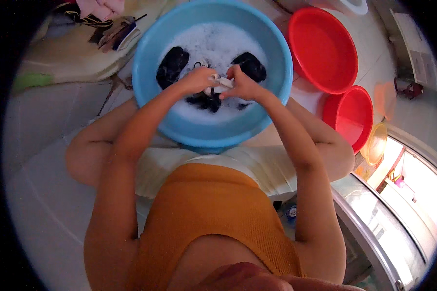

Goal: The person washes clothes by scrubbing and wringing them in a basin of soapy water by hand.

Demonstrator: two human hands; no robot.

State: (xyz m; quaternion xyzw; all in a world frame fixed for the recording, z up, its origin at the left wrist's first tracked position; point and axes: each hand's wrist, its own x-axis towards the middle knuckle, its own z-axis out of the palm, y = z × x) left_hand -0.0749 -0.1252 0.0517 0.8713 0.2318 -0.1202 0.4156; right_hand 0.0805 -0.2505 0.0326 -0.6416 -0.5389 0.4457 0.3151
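Note:
A large light-blue basin (150,109) of foamy water (213,39) stands between my knees. Over its middle, my left hand (199,80) and my right hand (243,86) grip a small whitish cloth (223,82) between them, fingers closed on it. What kind of garment it is does not show clearly. Dark wet cloth bulges from the suds at the left (172,68) and at the right (250,67). Another dark cloth (206,101) lies just below my hands, partly under the foam. A thin dark strap or cord (198,64) shows beside my left hand.
Two red basins (324,51) (344,119) stand to the right, with a yellow basin (375,143) beyond them. A pile of clothes (104,24) lies on a pale surface at the upper left. A glass sliding door (378,228) is at the lower right.

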